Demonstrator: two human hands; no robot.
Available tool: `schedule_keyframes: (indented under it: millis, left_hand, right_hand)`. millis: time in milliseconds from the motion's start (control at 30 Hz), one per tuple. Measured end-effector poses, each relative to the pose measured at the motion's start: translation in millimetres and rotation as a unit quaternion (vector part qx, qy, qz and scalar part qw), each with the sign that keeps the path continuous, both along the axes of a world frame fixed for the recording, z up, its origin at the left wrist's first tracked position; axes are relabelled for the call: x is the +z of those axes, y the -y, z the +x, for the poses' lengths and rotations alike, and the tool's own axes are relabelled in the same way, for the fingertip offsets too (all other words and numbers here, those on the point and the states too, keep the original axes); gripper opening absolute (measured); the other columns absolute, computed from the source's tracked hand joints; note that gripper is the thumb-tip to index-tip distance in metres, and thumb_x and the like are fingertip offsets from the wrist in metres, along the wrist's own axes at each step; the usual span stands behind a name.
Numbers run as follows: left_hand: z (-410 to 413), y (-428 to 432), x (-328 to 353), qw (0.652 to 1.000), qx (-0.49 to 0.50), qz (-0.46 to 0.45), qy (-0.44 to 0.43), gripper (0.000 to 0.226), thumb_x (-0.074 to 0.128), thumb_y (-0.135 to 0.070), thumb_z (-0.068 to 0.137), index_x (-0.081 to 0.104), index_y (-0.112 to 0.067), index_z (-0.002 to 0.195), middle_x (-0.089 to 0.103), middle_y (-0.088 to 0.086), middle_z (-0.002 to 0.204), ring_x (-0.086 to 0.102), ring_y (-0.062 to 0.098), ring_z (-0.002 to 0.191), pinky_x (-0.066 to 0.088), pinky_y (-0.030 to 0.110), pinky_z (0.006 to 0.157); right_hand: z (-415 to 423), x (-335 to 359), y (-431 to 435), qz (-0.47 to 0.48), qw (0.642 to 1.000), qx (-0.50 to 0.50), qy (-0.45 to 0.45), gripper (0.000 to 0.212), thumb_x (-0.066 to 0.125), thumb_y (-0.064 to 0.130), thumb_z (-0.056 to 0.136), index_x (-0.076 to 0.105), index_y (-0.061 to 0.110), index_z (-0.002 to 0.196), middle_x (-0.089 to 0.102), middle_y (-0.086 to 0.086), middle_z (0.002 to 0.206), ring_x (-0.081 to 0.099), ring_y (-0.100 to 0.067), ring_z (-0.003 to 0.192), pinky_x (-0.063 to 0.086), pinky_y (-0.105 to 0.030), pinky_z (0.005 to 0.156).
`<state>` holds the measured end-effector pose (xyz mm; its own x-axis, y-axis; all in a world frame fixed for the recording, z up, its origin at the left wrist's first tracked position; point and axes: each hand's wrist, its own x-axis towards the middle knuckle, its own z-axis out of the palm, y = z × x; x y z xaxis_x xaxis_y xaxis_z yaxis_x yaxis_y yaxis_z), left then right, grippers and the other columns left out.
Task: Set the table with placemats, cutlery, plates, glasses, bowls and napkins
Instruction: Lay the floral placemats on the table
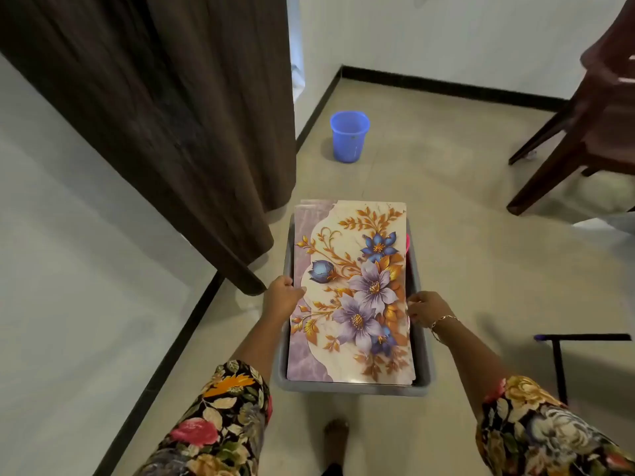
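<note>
Beige floor [457,242], grey tub [350,389], floral purple-gold placemat [354,290] atop, left hand [282,297], right hand [429,309] both gripping its sides

Beige tiled floor [464,262] — black skirting [446,85] runs along foot of white walls [464,32]. Dark brown curtain [165,125] hangs at left, folds reaching down close to floor's left edge. Blue plastic bucket [348,137] upright on floor near far-left corner, just beside skirting. Dark wooden chair [584,132] at far right, legs on floor, well apart from bucket. Black metal frame [558,359] near floor's right edge — thin upright under crossbar, rest cut off.
</note>
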<state>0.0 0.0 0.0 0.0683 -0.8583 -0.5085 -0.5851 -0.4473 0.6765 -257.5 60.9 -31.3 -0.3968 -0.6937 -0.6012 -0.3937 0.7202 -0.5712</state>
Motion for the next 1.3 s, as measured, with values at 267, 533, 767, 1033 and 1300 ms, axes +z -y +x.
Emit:
schedule_keyframes:
  millis: [267, 533, 767, 1033, 1300]
  left_hand:
    - [-7.1, 42.2, -62.6, 0.999, 0.003, 0.033, 0.004, 0.022, 0.052, -0.018, 0.095, 0.052, -0.003, 0.111, 0.060, 0.015, 0.115, 0.056, 0.019, 0.094, 0.044, 0.021, 0.065]
    - [-14.6, 74.5, -90.9, 0.997, 0.072, 0.015, -0.028, 0.032, 0.047, -0.017, 0.097, 0.049, -0.004, 0.126, 0.056, 0.013, 0.125, 0.054, 0.026, 0.114, 0.044, 0.027, 0.078]
    - [-17.3, 93.3, -113.2, 0.992, 0.075, 0.046, -0.094, 0.033, 0.044, -0.015, 0.099, 0.045, -0.008, 0.131, 0.055, 0.008, 0.130, 0.057, 0.024, 0.114, 0.052, 0.027, 0.074]
    - [-22.6, 93.8, -115.5, 0.988, 0.066, 0.095, -0.102, 0.047, 0.041, -0.003, 0.097, 0.034, -0.011, 0.142, 0.042, 0.007, 0.143, 0.046, 0.029, 0.127, 0.047, 0.039, 0.097]
    - [-20.3, 72.5, -104.4, 0.980, 0.111, 0.108, -0.127, 0.044, 0.044, -0.004, 0.097, 0.036, -0.005, 0.139, 0.043, 0.013, 0.142, 0.046, 0.031, 0.127, 0.044, 0.041, 0.099]
  right_hand:
    - [-11.0, -61.1, 36.5, -0.012, 0.996, -0.091, -0.001, 0.026, 0.056, -0.002, 0.079, 0.067, -0.004, 0.103, 0.065, -0.020, 0.100, 0.059, -0.033, 0.095, 0.045, -0.034, 0.084]
    - [-26.8, -68.6, 75.7, -0.046, 0.989, -0.136, 0.018, 0.024, 0.052, -0.009, 0.081, 0.056, -0.011, 0.104, 0.056, -0.021, 0.098, 0.052, -0.033, 0.092, 0.044, -0.041, 0.087]
    - [-30.8, -83.0, 94.0, -0.034, 0.979, -0.176, 0.098, 0.043, 0.046, -0.018, 0.081, 0.048, -0.009, 0.123, 0.054, -0.026, 0.123, 0.052, -0.042, 0.112, 0.043, -0.050, 0.098]
    - [-25.3, -78.4, 97.4, -0.070, 0.985, -0.141, 0.078, 0.029, 0.059, 0.001, 0.083, 0.057, -0.004, 0.111, 0.062, -0.028, 0.110, 0.061, -0.034, 0.087, 0.052, -0.049, 0.083]
    - [-15.8, -46.2, 92.9, -0.183, 0.982, -0.009, 0.053, 0.034, 0.055, 0.003, 0.083, 0.060, 0.011, 0.115, 0.066, -0.008, 0.095, 0.060, -0.028, 0.095, 0.049, -0.050, 0.091]
